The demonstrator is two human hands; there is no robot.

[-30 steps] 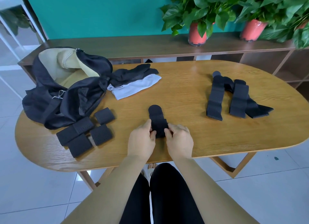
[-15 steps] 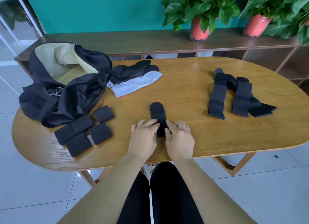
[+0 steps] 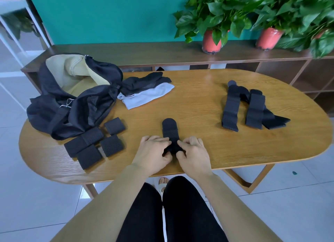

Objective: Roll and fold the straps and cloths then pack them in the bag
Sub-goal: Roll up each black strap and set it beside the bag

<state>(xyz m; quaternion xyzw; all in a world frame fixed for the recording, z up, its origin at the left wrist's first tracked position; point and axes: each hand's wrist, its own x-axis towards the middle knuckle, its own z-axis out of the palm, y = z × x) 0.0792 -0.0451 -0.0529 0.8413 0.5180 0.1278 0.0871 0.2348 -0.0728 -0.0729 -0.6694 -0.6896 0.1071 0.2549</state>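
Both hands work at the near edge of the table [image 3: 198,100]: the left hand [image 3: 151,152] and right hand [image 3: 193,154] each pinch the near, bunched end of a black perforated strap [image 3: 169,128] between curled fingers and thumb. Its rounded far end lies flat on the wood at 12 o'clock from the hands. Half a second ago the left fingers lay flatter across the strap; now they are tucked in, and the near end looks thicker between the two hands, while the far end has not shifted. At 9 o'clock from the hands lie four black rolls [image 3: 94,144], close together and touching the lower edge of the bag [image 3: 72,100]. The bag slumps open at 10 o'clock, its tan lining showing. Against its right side, at 11 o'clock, lie the cloths [image 3: 146,91], dark over pale grey. At 2 o'clock the loose straps [image 3: 242,108] lie stretched out, overlapping, well apart from the hands. Beyond the table a dark shelf [image 3: 144,51] carries plants [image 3: 211,42] in red pots.
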